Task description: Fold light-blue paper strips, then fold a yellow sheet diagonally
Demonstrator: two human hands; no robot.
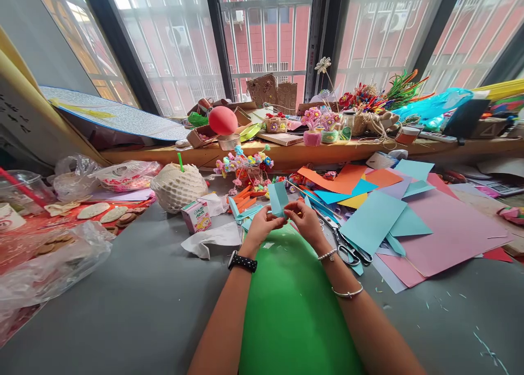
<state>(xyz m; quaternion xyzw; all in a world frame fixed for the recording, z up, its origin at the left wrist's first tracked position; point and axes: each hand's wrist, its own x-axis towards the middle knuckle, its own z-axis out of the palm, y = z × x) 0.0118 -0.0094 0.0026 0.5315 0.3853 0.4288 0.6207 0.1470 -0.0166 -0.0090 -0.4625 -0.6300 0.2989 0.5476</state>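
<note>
Left grip (263, 226), right grip (306, 222) pinch blue paper (278, 198) low.

- 12 o'clock, background: window (268, 34), fitted with vertical bars.
- 11 o'clock, over ledge (164, 156): red balloon (223, 120), directly above metal tin (229, 142).
- 1 o'clock: white flower (323, 65), mounted on thin stem.
- Between 1 and 2 o'clock: pink pot (312, 138) with pink flowers, beside green-and-white pot (329, 136).
- Between 2 and 3 o'clock: blue plastic bag (438, 108), crumpled.
- 9 o'clock: round item in white foam net (178, 189), green straw (180, 162) inserted at top.
- 8 o'clock: small carton (196, 216), pink and white.
- 8 o'clock, farther out: clear plastic bag (57, 268), wrinkled.
</note>
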